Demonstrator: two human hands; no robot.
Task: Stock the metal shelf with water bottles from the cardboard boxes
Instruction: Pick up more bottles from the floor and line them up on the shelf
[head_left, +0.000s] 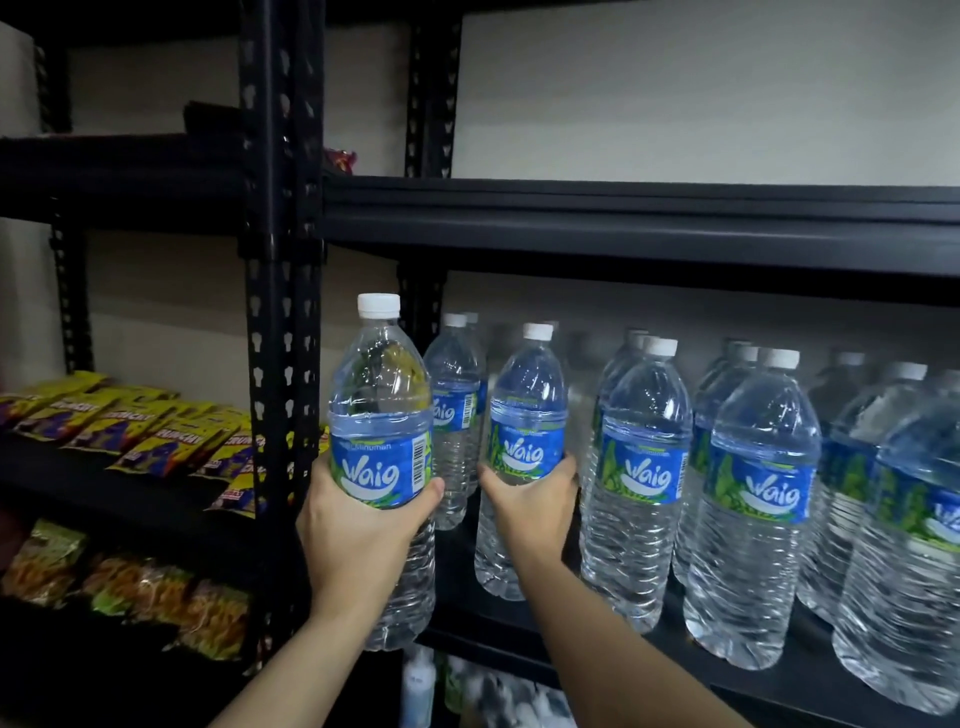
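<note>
Right now my left hand (358, 525) has its grip closed around a water bottle (382, 457), held upright in front of the black upright post (280, 312) of the metal shelf (623, 218), its base hanging below the shelf board's near edge. It is clear plastic with a white cap and a blue label reading "Waig", with a barcode on the label's right side. My right hand (535, 499) is wrapped around a second bottle (524, 452) of the same kind, gripping it just under the label; whether its base already touches the shelf board I cannot tell. To the right of that bottle stand rows of matching bottles (753, 493), running from the near edge to the far wall, close beside one another. Between my two bottles, farther back, stands another bottle (454, 410), with open board in front of it near the left post. The beam above leaves clear room over the caps. Left of the post, on the neighbouring shelving, lie yellow and purple snack packets (150, 436), and on the level below them are bags of orange snacks (130, 582). Below the water shelf, more bottles (493, 696) show, blurred.
</note>
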